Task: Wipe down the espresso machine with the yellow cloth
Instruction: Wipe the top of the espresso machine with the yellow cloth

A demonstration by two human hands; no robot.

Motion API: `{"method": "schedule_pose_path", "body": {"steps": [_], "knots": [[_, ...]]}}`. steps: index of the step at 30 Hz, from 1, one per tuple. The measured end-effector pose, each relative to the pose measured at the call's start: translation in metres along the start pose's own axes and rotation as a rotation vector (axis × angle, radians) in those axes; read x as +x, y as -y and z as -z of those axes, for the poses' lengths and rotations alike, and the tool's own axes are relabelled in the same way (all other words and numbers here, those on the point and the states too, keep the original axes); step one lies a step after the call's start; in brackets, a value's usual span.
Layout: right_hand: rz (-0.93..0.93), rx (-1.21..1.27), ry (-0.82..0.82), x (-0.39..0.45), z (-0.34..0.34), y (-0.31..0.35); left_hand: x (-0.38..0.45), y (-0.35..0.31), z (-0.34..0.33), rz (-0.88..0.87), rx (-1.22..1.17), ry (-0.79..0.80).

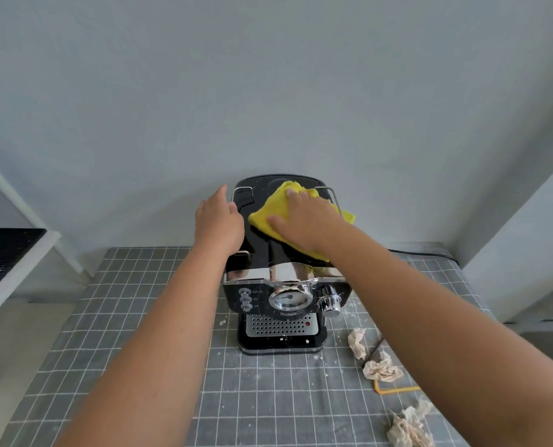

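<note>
The espresso machine stands upright near the middle of the bench, its back toward the wall and its control face toward the camera. The yellow cloth lies spread on the machine's glossy black top, where the right hand presses it flat with straight, spread fingers; nothing is curled round the cloth. The left hand rests open against the top's left edge, fingers extended, seemingly steadying the body.

By the look of it the wipe is under way on the top only. Pale specks show on the far black rim beyond the cloth, and the front panel, the perforated drip tray and the base carry small white flecks, so the face and lower parts appear left to do. The sides are hidden.

The body is hard, shiny black with a mirror-like chrome band, a round chrome-ringed gauge, three small buttons and a knurled metal knob. The cloth looks soft, napped and limp. The bench wears a grey cloth with a white grid, dusted with crumbs. Crumpled beige paper wads lie to the right, near a thin orange frame.
</note>
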State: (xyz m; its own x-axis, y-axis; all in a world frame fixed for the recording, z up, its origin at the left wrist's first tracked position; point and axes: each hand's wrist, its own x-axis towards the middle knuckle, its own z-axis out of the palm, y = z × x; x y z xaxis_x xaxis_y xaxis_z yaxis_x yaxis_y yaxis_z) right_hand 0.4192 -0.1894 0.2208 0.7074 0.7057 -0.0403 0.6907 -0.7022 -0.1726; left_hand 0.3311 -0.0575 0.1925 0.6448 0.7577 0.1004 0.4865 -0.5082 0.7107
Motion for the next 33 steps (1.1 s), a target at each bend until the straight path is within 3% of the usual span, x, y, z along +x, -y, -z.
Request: {"method": "schedule_pose_path", "body": {"steps": [5, 11, 17, 22, 25, 28, 33], "knots": [[0.032, 0.075, 0.05, -0.016, 0.002, -0.006, -0.001, -0.001, 0.001, -0.004, 0.009, -0.009], [0.137, -0.167, -0.008, -0.091, 0.016, 0.003, -0.001, -0.001, 0.0, 0.01, -0.013, -0.001], [0.07, -0.041, -0.001, -0.036, 0.011, -0.005, -0.002, -0.003, 0.0, -0.003, -0.006, 0.013], [0.054, 0.143, 0.135, 0.014, 0.012, -0.02, -0.005, -0.006, 0.001, -0.003, 0.0, 0.022], [0.006, 0.093, 0.154, 0.005, 0.003, -0.015, -0.006, -0.008, 0.001, -0.004, 0.007, 0.027], [-0.179, -0.034, 0.098, -0.028, 0.003, 0.001, -0.006, -0.006, 0.002, 0.004, 0.0, 0.02], [-0.018, -0.249, -0.015, -0.063, 0.006, 0.012, -0.004, -0.004, 0.0, 0.017, -0.013, 0.016]]}}
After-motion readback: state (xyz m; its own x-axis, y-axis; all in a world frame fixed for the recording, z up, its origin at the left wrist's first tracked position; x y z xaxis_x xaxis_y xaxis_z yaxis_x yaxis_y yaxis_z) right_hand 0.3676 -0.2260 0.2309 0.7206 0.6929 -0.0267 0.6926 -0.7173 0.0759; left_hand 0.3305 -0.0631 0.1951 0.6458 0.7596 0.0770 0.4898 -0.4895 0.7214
